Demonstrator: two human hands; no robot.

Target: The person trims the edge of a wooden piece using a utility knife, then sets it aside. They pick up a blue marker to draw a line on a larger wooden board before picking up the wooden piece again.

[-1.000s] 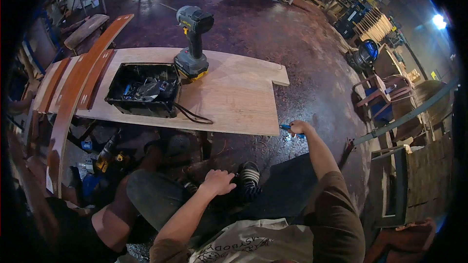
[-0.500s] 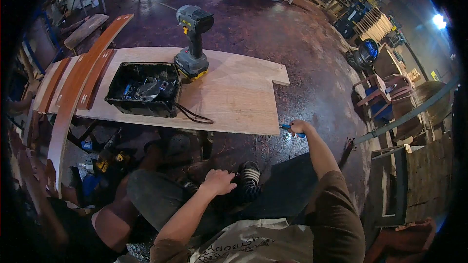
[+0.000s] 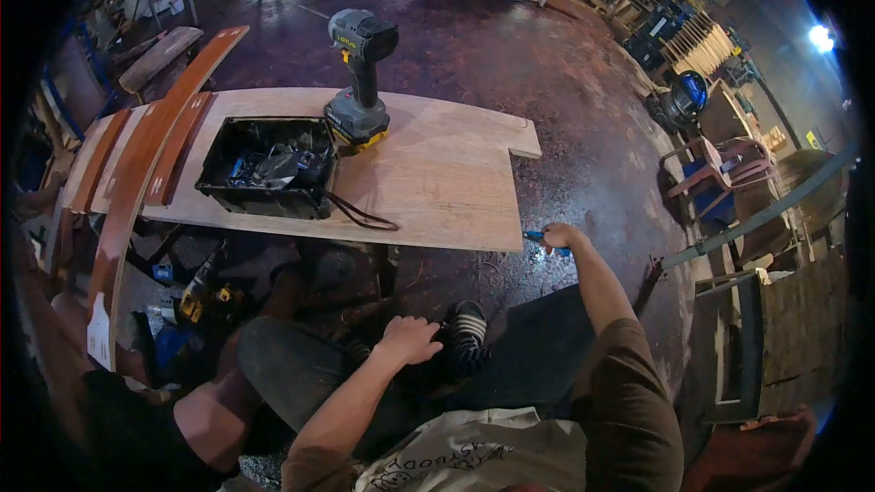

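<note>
My right hand (image 3: 560, 236) is closed around a small blue tool (image 3: 534, 235), just off the near right corner of a pale plywood panel (image 3: 437, 191). My left hand (image 3: 410, 340) hangs over my lap near a striped shoe (image 3: 468, 332); its fingers are curled, and what they hold, if anything, is hidden. On the panel stands a grey and black cordless driver (image 3: 363, 82), upright on its battery. Beside it sits a black bin (image 3: 264, 205) full of small metal parts, with a dark strap trailing from it.
Reddish-brown boards (image 3: 173, 109) lie across the panel's left end, one reaching down toward another person's legs (image 3: 214, 419). Yellow power tools (image 3: 196, 301) lie on the floor below. A pinkish chair (image 3: 720, 169) and a metal pipe (image 3: 766, 219) are at the right.
At the lower left, the other person's arm has shifted off the long board, uncovering a pale patch near its lower end. My hands look unchanged.
</note>
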